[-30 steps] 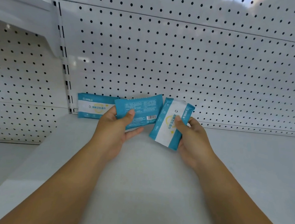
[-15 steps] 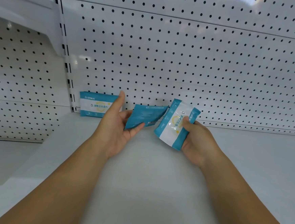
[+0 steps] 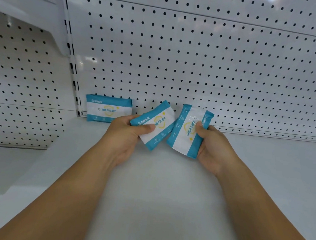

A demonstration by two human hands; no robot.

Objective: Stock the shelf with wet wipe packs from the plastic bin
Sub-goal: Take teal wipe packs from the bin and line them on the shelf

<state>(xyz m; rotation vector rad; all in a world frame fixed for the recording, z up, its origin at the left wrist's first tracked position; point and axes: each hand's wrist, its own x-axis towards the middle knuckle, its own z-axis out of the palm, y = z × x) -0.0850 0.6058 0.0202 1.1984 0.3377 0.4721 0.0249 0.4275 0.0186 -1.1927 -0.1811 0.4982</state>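
One teal-and-white wet wipe pack (image 3: 108,109) stands upright on the white shelf (image 3: 167,187), leaning against the pegboard at the back left. My left hand (image 3: 127,138) grips a second pack (image 3: 159,122), tilted, printed front toward me, thumb across its lower left corner. My right hand (image 3: 213,145) holds a third pack (image 3: 185,131) just to the right, tilted nearly on end, thumb pressed on its front. Both held packs hover just above the shelf near the back wall. The plastic bin is out of view.
White pegboard back panel (image 3: 205,63) rises behind the shelf. A slotted upright (image 3: 71,56) divides it from the neighbouring bay with its own pegboard (image 3: 24,82) and a lower shelf (image 3: 0,168) on the left. An upper shelf edge (image 3: 24,5) overhangs top left.
My left hand has flipped its pack from back side up, barcode showing, to printed front facing me, and grips it again. The right hand's pack stays much the same, slightly lower.
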